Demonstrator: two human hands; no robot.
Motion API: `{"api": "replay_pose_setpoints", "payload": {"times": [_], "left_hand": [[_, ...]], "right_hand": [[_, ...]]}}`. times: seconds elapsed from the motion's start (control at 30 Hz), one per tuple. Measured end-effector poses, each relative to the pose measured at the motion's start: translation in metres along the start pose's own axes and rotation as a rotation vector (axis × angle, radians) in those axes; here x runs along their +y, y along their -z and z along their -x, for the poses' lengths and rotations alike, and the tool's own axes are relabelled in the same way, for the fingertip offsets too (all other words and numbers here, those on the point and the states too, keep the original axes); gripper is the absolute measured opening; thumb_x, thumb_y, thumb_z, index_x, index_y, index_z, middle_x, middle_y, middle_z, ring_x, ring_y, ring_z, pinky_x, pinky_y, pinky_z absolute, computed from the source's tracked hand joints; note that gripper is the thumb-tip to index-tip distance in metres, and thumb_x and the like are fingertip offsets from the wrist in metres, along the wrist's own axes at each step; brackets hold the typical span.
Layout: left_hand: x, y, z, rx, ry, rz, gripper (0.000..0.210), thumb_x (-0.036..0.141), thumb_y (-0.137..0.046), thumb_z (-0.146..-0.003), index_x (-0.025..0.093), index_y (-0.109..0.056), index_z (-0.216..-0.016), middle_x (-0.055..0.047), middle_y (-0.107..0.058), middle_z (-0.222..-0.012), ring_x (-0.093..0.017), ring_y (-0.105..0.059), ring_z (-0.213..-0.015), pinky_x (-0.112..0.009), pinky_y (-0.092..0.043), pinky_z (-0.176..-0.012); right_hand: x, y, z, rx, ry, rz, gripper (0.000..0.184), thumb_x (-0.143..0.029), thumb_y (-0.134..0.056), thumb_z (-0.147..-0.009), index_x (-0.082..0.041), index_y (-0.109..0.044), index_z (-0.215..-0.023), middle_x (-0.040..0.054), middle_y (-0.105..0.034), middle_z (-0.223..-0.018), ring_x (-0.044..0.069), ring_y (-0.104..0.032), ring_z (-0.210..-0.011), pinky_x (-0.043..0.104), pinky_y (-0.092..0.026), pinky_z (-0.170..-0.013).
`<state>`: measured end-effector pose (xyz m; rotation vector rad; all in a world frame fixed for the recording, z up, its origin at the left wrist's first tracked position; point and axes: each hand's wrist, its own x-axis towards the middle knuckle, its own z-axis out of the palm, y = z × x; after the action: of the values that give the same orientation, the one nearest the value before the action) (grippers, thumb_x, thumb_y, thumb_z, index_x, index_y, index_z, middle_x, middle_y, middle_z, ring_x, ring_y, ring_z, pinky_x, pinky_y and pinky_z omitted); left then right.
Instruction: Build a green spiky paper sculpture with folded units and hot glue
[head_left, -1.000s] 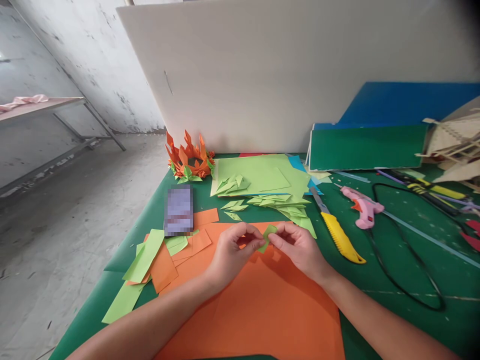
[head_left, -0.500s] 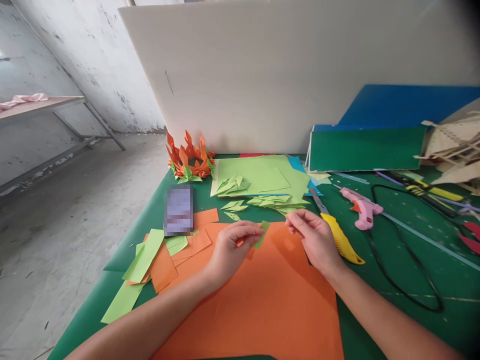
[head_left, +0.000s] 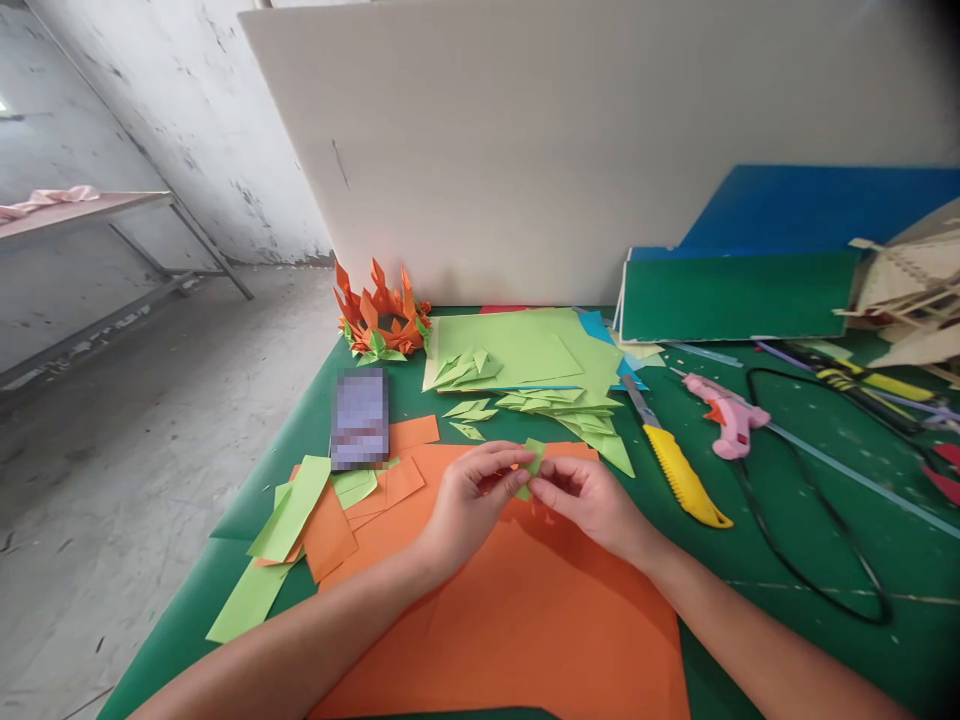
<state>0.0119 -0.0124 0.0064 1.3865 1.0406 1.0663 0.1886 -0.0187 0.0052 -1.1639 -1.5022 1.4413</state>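
Note:
A small green paper piece (head_left: pixel 534 458) is pinched between both my hands, above a large orange paper sheet (head_left: pixel 495 620). My left hand (head_left: pixel 476 495) closes thumb and fingers on its left side. From the right, my right hand (head_left: pixel 589 497) grips the same piece with thumb and forefinger; the fingers partly cover it. Just beyond the hands lie several folded green paper leaves (head_left: pixel 559 405), with more leaves (head_left: pixel 469 370) on a green paper sheet (head_left: pixel 525 335).
An orange folded-paper ring (head_left: pixel 382 315) stands at the back left. Near it are a phone (head_left: pixel 360 420) and loose green paper strips (head_left: pixel 292 510). To the right lie a yellow utility knife (head_left: pixel 682 480) and a pink glue gun (head_left: pixel 727 412) with a looping black cord (head_left: pixel 810 555).
My right hand has moved left, from beside the knife to the green paper piece, and now pinches it. My left hand has kept its hold nearly in place.

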Motion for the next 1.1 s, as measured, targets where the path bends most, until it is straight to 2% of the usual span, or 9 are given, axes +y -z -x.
{"api": "replay_pose_setpoints", "payload": {"times": [0.23,0.33,0.4,0.5,0.57,0.63,0.73,0.87,1.1], "left_hand": [[0.001,0.000,-0.003,0.069,-0.043,0.033,0.016,0.029,-0.070,-0.080,0.025,-0.077,-0.094,-0.006,-0.067,-0.108,-0.020,-0.062,-0.097,-0.029,-0.053,-0.081],[0.002,0.005,-0.009,0.111,-0.032,0.050,0.019,0.033,-0.070,-0.080,0.024,-0.076,-0.096,-0.007,-0.065,-0.111,-0.020,-0.061,-0.096,-0.029,-0.053,-0.078],[0.002,0.008,-0.011,0.078,-0.021,0.026,0.021,0.036,-0.067,-0.082,0.023,-0.075,-0.097,-0.007,-0.065,-0.111,-0.020,-0.061,-0.097,-0.029,-0.053,-0.077],[0.001,0.010,-0.011,-0.005,-0.017,-0.042,0.024,0.039,-0.059,-0.089,0.023,-0.075,-0.098,-0.007,-0.067,-0.109,-0.021,-0.060,-0.100,-0.030,-0.050,-0.084],[0.000,0.009,-0.008,-0.040,0.017,-0.041,0.026,0.041,-0.058,-0.089,0.023,-0.073,-0.101,-0.007,-0.067,-0.107,-0.020,-0.060,-0.099,-0.031,-0.050,-0.085],[-0.002,0.008,-0.007,-0.069,0.083,0.005,0.028,0.042,-0.062,-0.086,0.021,-0.070,-0.104,-0.007,-0.066,-0.104,-0.019,-0.062,-0.093,-0.031,-0.052,-0.081],[-0.002,0.006,-0.005,-0.112,0.128,0.097,0.029,0.041,-0.068,-0.081,0.019,-0.064,-0.099,-0.005,-0.064,-0.097,-0.016,-0.061,-0.084,-0.029,-0.052,-0.074],[0.002,0.005,-0.005,-0.128,0.127,0.248,0.029,0.042,-0.069,-0.081,0.019,-0.054,-0.092,-0.001,-0.060,-0.089,-0.012,-0.059,-0.077,-0.028,-0.051,-0.073],[0.002,0.006,-0.006,-0.172,0.169,0.248,0.033,0.041,-0.074,-0.076,0.018,-0.057,-0.093,-0.004,-0.063,-0.097,-0.013,-0.059,-0.085,-0.026,-0.048,-0.077]], "right_hand": [[-0.002,-0.005,0.005,-0.089,-0.022,0.071,0.025,-0.038,-0.063,-0.084,-0.019,-0.057,-0.069,-0.0017,-0.052,-0.062,0.012,-0.047,-0.058,0.026,-0.039,-0.054],[-0.005,-0.010,0.010,-0.146,0.061,0.192,0.015,-0.029,-0.063,-0.082,-0.020,-0.060,-0.071,-0.0008,-0.055,-0.066,0.013,-0.049,-0.060,0.026,-0.040,-0.054],[-0.006,-0.009,0.011,-0.037,0.200,0.259,0.014,-0.025,-0.060,-0.084,-0.021,-0.058,-0.071,-0.0008,-0.056,-0.068,0.013,-0.050,-0.061,0.027,-0.043,-0.058],[-0.003,-0.001,0.007,0.280,0.433,0.389,0.004,-0.023,-0.057,-0.088,-0.024,-0.059,-0.085,0.0016,-0.060,-0.081,0.016,-0.054,-0.073,0.031,-0.047,-0.070],[0.001,0.006,0.004,0.380,0.536,0.537,0.017,-0.025,-0.061,-0.088,-0.027,-0.061,-0.105,0.0056,-0.060,-0.101,0.020,-0.056,-0.090,0.036,-0.049,-0.082],[0.006,0.011,0.001,0.357,0.594,0.684,0.034,-0.027,-0.063,-0.087,-0.031,-0.058,-0.121,0.0077,-0.056,-0.120,0.024,-0.054,-0.106,0.041,-0.048,-0.090],[0.010,0.012,0.000,0.268,0.640,0.801,0.047,-0.026,-0.061,-0.089,-0.039,-0.052,-0.133,0.0061,-0.051,-0.131,0.026,-0.050,-0.116,0.044,-0.049,-0.094],[0.011,0.010,0.000,0.237,0.636,0.788,0.049,-0.021,-0.058,-0.090,-0.043,-0.052,-0.133,0.0050,-0.053,-0.126,0.026,-0.050,-0.114,0.045,-0.050,-0.093],[0.010,0.009,0.000,0.267,0.641,0.683,0.040,-0.019,-0.059,-0.089,-0.035,-0.054,-0.126,0.0054,-0.059,-0.112,0.023,-0.056,-0.108,0.042,-0.048,-0.093]]}}
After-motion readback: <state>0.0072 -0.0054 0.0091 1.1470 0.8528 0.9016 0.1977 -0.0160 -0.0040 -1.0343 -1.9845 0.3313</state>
